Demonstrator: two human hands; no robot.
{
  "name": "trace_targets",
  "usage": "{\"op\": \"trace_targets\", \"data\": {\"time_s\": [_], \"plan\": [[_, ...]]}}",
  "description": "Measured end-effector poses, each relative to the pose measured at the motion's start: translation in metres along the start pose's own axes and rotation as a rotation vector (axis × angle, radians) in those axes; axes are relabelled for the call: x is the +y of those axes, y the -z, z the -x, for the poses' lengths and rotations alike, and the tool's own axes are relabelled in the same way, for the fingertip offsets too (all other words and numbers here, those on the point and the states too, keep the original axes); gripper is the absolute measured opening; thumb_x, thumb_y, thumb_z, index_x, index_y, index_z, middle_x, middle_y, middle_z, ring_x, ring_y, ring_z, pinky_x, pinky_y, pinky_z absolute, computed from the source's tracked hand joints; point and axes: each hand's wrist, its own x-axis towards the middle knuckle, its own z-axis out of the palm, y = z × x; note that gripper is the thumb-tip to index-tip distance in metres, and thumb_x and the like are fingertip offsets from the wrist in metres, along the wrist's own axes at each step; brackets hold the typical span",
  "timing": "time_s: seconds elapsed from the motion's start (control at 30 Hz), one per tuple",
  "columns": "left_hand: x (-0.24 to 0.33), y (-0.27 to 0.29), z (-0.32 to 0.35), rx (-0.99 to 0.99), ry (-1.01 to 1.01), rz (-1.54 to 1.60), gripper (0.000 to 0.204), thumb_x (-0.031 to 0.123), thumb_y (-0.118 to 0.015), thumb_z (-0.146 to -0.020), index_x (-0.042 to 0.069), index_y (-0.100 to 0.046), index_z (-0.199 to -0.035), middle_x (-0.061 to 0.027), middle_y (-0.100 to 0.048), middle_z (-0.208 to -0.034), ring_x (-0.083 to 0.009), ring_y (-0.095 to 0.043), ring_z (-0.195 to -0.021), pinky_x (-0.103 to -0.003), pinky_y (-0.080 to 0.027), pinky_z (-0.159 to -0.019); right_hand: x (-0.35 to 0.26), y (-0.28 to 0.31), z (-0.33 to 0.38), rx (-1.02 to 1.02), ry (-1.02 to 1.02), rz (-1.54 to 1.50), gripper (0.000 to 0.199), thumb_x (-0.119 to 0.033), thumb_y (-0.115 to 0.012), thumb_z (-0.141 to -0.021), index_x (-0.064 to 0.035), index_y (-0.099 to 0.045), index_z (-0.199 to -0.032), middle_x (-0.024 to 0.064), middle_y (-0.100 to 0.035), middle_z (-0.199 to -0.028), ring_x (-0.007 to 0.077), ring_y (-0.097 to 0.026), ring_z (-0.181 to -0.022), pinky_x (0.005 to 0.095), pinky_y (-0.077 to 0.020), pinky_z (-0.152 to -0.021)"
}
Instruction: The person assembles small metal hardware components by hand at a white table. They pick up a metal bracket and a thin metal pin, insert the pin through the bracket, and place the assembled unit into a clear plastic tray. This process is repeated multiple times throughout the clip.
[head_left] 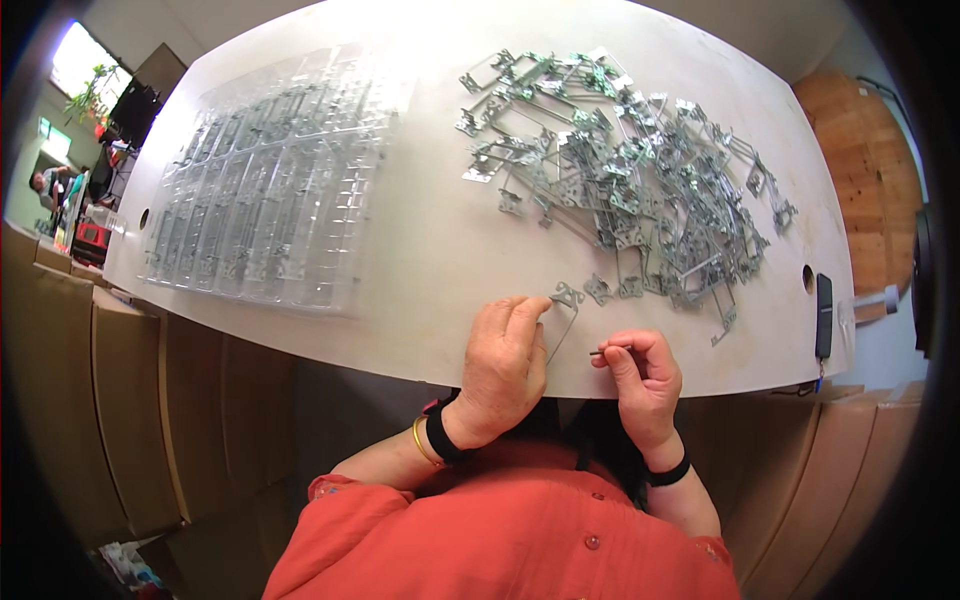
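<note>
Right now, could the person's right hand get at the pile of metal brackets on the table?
Probably yes: the pile lies just beyond the right hand, with bare tabletop and nothing tall between. That hand pinches a thin dark rod, though, which could make grabbing awkward.

At two o'clock, the metal brackets (632, 155) are silver-grey; at ten, the plastic tray (340, 290) is clear. At six, the shirt (470, 530) is orange-red.

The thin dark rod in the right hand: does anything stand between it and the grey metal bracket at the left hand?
Nothing visible does; between the rod and the bracket, only white tabletop shows.
</note>
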Motion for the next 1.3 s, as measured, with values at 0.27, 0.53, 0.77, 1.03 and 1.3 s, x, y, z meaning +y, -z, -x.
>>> {"op": "trace_targets", "data": {"time_s": [0.27,0.53,0.77,1.03,1.3], "plan": [[0.000,0.000,0.005,0.001,-0.027,-0.027,0.044,0.007,-0.080,-0.085,-0.001,-0.065,-0.126,-0.0193,-0.066,-0.112,-0.0371,-0.063,-0.097,-0.044,-0.052,-0.087,-0.001,0.001,-0.007,0.086,0.141,0.359,0.008,-0.002,-0.073,-0.101,-0.0015,-0.066,-0.105,0.0086,-0.070,-0.099,0.0151,-0.066,-0.079,0.0287,-0.0550,-0.073],[0.003,0.005,0.008,-0.035,-0.034,-0.040,0.062,0.020,-0.088,-0.080,0.000,-0.064,-0.133,-0.0176,-0.065,-0.119,-0.0351,-0.062,-0.105,-0.044,-0.051,-0.092,-0.011,-0.003,-0.017,-0.014,0.330,0.680,0.013,0.004,-0.075,-0.093,-0.0010,-0.070,-0.104,0.0138,-0.071,-0.095,0.0274,-0.068,-0.081,0.0338,-0.0547,-0.071],[0.000,0.005,0.009,-0.068,-0.031,-0.053,0.063,0.015,-0.086,-0.079,0.000,-0.063,-0.135,-0.0172,-0.065,-0.119,-0.0347,-0.063,-0.106,-0.044,-0.050,-0.094,-0.015,-0.002,-0.016,-0.064,0.363,0.735,0.018,0.007,-0.074,-0.091,-0.0009,-0.072,-0.107,0.0146,-0.073,-0.097,0.0303,-0.070,-0.084,0.0368,-0.0557,-0.075],[0.000,0.004,0.006,-0.057,-0.020,-0.036,0.061,0.008,-0.082,-0.080,-0.001,-0.060,-0.137,-0.0183,-0.065,-0.118,-0.0362,-0.063,-0.103,-0.045,-0.050,-0.092,-0.017,-0.002,-0.014,-0.041,0.376,0.763,0.020,0.009,-0.074,-0.091,-0.0007,-0.073,-0.108,0.0155,-0.073,-0.098,0.0319,-0.071,-0.086,0.0373,-0.0570,-0.079],[-0.006,0.001,0.007,-0.066,0.001,-0.009,0.056,-0.001,-0.081,-0.076,-0.001,-0.065,-0.130,-0.0178,-0.066,-0.115,-0.0344,-0.062,-0.098,-0.043,-0.050,-0.087,-0.004,-0.001,-0.018,0.150,0.202,0.448,0.015,0.006,-0.073,-0.097,0.0010,-0.070,-0.111,0.0113,-0.073,-0.105,0.0173,-0.070,-0.088,0.0286,-0.0563,-0.081]]}}
